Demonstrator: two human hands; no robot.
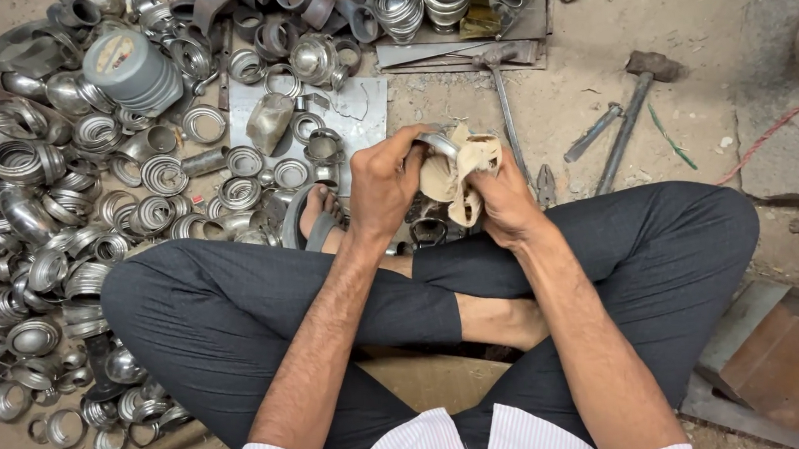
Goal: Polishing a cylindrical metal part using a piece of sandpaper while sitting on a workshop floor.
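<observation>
The fingers (394, 165) of the left hand (384, 190) were curled tightly around a small curved metal piece (438, 143), gripping it from the left, while the fingers of the right hand (506, 199) were closed on a crumpled beige cloth (457, 175) pressed against that same piece. Both hands met just above the person's crossed legs in dark trousers (669, 245), over the concrete floor (682, 13). A sandalled foot (311, 219) showed just left of the left hand. To the left, a large heap of shiny metal rings and caps (67, 226) covered the floor, with a flat metal sheet (356, 116) among them. Beyond the hands lay a hammer (502, 89), and to the right a second hammer (633, 108) beside a short rod (594, 132).
</observation>
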